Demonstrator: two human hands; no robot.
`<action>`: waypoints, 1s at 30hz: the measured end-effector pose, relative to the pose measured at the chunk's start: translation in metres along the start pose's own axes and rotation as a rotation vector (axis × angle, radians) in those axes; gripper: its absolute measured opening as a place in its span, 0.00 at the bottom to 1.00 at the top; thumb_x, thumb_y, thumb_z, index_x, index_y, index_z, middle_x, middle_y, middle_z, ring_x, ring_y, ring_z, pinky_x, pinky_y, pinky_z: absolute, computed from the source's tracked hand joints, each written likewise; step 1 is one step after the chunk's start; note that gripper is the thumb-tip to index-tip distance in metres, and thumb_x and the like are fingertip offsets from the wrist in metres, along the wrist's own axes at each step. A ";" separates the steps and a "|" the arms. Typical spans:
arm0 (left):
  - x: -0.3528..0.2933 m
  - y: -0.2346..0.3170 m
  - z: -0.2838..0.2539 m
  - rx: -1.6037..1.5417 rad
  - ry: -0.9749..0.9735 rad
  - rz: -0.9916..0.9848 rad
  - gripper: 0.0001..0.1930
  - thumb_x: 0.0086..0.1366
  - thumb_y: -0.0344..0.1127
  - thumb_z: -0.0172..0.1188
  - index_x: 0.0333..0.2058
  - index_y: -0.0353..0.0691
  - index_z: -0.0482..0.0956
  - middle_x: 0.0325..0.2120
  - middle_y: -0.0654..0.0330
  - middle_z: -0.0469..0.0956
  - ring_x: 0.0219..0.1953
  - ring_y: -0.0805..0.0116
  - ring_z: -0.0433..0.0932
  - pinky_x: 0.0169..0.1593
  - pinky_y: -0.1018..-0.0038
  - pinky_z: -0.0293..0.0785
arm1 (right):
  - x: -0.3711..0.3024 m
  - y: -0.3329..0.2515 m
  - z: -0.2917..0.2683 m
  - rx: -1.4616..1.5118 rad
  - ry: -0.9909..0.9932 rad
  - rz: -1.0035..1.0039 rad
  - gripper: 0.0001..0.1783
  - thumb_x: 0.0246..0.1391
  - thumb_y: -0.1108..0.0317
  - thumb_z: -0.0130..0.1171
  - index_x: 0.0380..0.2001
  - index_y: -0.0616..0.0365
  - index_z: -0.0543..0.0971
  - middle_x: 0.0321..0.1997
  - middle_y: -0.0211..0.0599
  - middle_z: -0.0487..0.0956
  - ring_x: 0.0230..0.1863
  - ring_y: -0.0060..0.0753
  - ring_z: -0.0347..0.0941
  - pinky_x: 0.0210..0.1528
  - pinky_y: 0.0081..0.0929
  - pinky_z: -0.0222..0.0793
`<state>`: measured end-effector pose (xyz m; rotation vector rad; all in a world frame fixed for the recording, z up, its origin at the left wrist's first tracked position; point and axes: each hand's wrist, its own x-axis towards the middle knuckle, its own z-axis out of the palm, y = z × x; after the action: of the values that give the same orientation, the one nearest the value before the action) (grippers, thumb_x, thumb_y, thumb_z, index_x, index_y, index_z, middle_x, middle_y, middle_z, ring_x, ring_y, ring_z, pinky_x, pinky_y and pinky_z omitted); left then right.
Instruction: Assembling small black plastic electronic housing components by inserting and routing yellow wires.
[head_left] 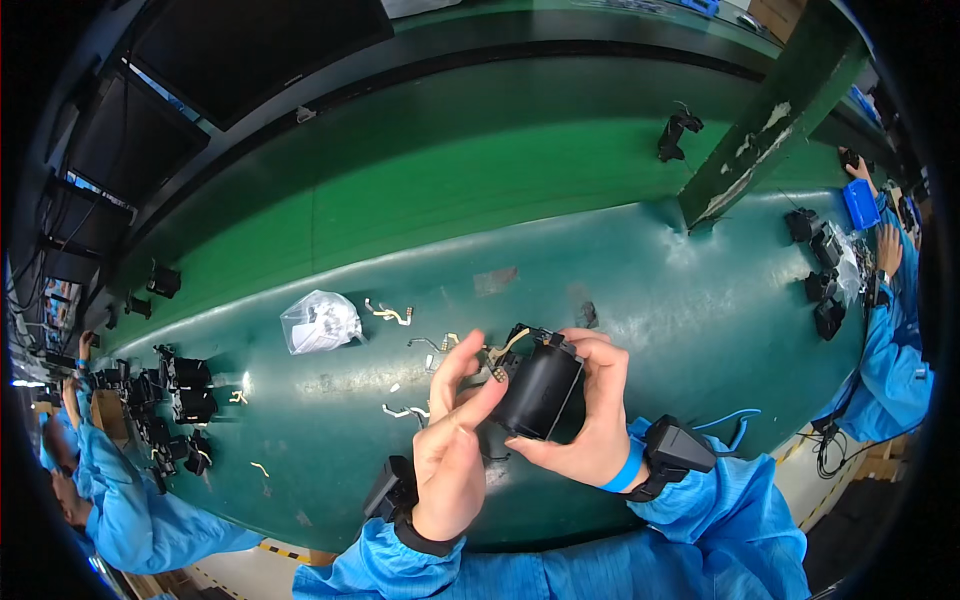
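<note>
Far left I see dark monitors over my remote feed; a chipped green pillar stands far right; farther right I make out a blue bin and a co-worker's blue sleeve; black cables lie near right; striped tape shows near left

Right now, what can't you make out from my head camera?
All in the head view:
Black cylindrical housing: its far side is hidden by its own body.
Flex cable: its end overlaps the left hand, so whether that hand grips it is unclear.
Clear plastic bag: glare and crumpled film obscure its contents.
Large dark monitor: the top edge cuts it off.
Blue bin: too small to tell its contents.
</note>
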<state>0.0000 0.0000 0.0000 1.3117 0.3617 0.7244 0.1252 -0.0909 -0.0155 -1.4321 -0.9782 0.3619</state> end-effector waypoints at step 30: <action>-0.004 -0.002 0.004 0.086 -0.004 0.002 0.23 0.71 0.51 0.47 0.53 0.43 0.79 0.68 0.47 0.50 0.67 0.51 0.51 0.67 0.54 0.47 | -0.001 0.000 -0.002 -0.007 0.009 0.026 0.47 0.32 0.69 0.78 0.51 0.56 0.56 0.53 0.49 0.65 0.52 0.42 0.67 0.51 0.37 0.64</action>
<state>0.0000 -0.0063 -0.0013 1.3946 0.3923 0.7148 0.1264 -0.0924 -0.0158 -1.4527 -0.9556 0.3715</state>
